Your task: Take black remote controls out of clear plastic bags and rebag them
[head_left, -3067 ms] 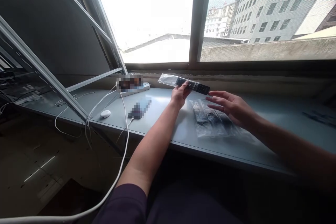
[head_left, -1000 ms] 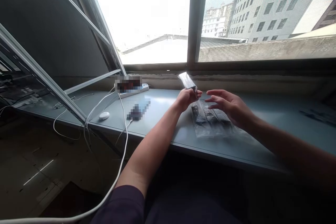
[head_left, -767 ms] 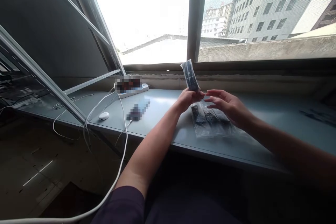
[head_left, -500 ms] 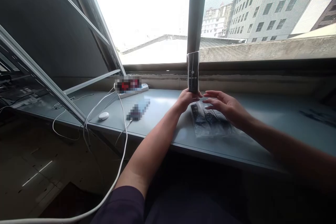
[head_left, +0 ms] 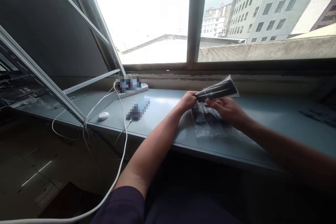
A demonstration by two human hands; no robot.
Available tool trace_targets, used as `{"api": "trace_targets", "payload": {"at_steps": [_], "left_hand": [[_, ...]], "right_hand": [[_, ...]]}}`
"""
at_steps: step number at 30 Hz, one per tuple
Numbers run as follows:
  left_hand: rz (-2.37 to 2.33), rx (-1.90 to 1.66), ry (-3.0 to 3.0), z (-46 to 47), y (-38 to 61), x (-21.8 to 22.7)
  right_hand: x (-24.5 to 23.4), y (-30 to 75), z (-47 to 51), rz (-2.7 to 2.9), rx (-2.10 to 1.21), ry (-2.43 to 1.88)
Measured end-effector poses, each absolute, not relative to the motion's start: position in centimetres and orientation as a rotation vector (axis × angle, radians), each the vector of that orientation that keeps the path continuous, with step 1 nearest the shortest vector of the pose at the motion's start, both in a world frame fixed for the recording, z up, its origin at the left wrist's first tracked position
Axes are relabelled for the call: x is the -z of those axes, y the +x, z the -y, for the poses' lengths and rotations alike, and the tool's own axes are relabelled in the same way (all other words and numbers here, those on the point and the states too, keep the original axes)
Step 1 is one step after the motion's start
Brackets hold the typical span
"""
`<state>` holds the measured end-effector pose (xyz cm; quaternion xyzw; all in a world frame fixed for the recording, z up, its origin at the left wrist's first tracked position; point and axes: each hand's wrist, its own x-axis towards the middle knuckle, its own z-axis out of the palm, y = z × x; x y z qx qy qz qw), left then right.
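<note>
A black remote control (head_left: 217, 90) in a clear plastic sleeve is held above the table, tilted with its far end up to the right. My left hand (head_left: 188, 100) is closed on its left end. Under its middle, my right hand (head_left: 226, 107) grips it too, thumb on the near side and fingers partly hidden behind it. Below both hands, clear plastic bags (head_left: 210, 124) with dark items inside lie flat on the table; what the items are I cannot make out.
On the grey-blue table (head_left: 162, 112) are a white round puck (head_left: 103, 116), a blurred-out phone-like item (head_left: 138, 109) on a cable, and a power strip (head_left: 143, 87). White cables (head_left: 125, 140) hang over the front edge. A metal frame (head_left: 76, 112) leans at left; a window stands behind.
The remote control has swung from upright to nearly level, pointing right. My right hand, open and apart from it before, has closed on it.
</note>
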<state>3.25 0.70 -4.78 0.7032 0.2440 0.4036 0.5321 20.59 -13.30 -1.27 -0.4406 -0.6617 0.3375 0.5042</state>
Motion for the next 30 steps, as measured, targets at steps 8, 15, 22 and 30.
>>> {"api": "trace_targets", "payload": {"at_steps": [8, 15, 22, 30], "left_hand": [[-0.665, -0.825, 1.849, 0.2, 2.9, 4.2], [-0.544, -0.77, 1.884, 0.7, 2.9, 4.2], [-0.543, -0.83, 1.618, 0.8, 2.9, 3.8], [-0.435, -0.829, 1.305, 1.8, 2.8, 2.0]], "right_hand": [[1.3, 20.8, 12.9, 1.524, -0.701, -0.956], [-0.6, 20.4, 14.0, 1.456, -0.764, -0.951], [-1.4, 21.0, 14.4, 1.336, -0.772, -1.025], [-0.8, 21.2, 14.0, 1.234, -1.035, -1.216]]}}
